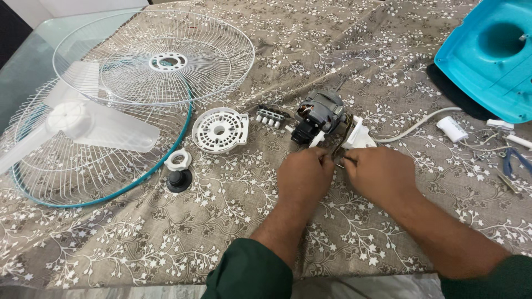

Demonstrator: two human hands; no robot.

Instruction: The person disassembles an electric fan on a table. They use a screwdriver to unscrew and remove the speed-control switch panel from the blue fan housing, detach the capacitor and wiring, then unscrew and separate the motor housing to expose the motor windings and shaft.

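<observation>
A grey fan motor (318, 116) with copper windings lies on the patterned tablecloth (166, 232) near the middle. My left hand (305, 177) and my right hand (379, 174) meet just in front of it, fingertips pinched together on thin wires (339, 152) that run from the motor. A white plastic piece (359, 135) sits beside the motor, just beyond my right hand. A white cable (415, 126) leads away to the right. What exactly lies under my fingers is hidden.
Two white wire fan guards (155, 55) and a clear blade (88, 124) lie at the left. A round white motor cover (220, 130), a switch block (270, 116), a white nut (178, 160) and black knob (179, 180) lie nearby. A turquoise base (493, 55) and pliers (512, 160) sit at the right.
</observation>
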